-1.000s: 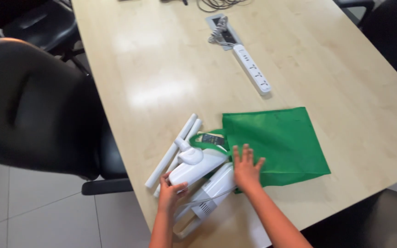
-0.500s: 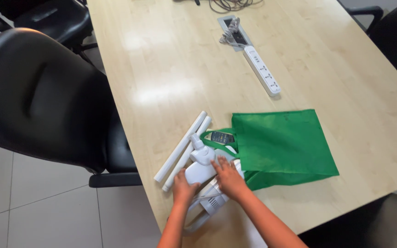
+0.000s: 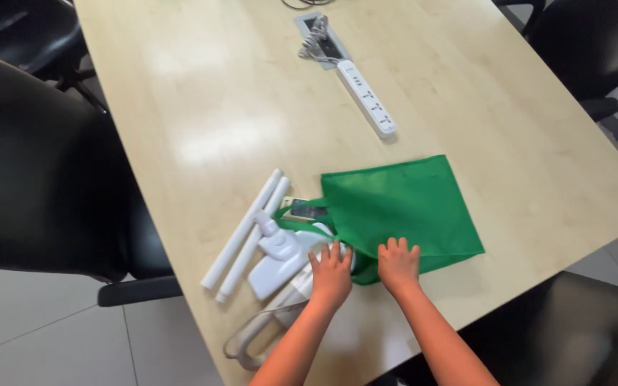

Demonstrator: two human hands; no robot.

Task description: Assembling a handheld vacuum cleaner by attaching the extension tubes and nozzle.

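Observation:
A green fabric tote bag (image 3: 409, 204) lies flat on the light wooden table (image 3: 252, 107), its handles toward a white handheld vacuum (image 3: 277, 259). My left hand (image 3: 330, 275) rests palm down, fingers spread, on the vacuum body where it meets the bag's mouth. My right hand (image 3: 397, 264) lies flat on the bag's near edge, fingers extended. Two white tubes (image 3: 244, 234) lie side by side left of the vacuum. A small dark flat device (image 3: 305, 211) sits by the bag handles.
A white power strip (image 3: 368, 99) lies further up the table, its cord running to a cable port (image 3: 316, 39). Black office chairs stand at the left (image 3: 44, 179), top right (image 3: 588, 43) and bottom right (image 3: 588, 329). The table's near edge runs just below my hands.
My right hand has moved off the vacuum to the right, onto the bag's near edge. My left hand has shifted right along the vacuum toward the bag's mouth.

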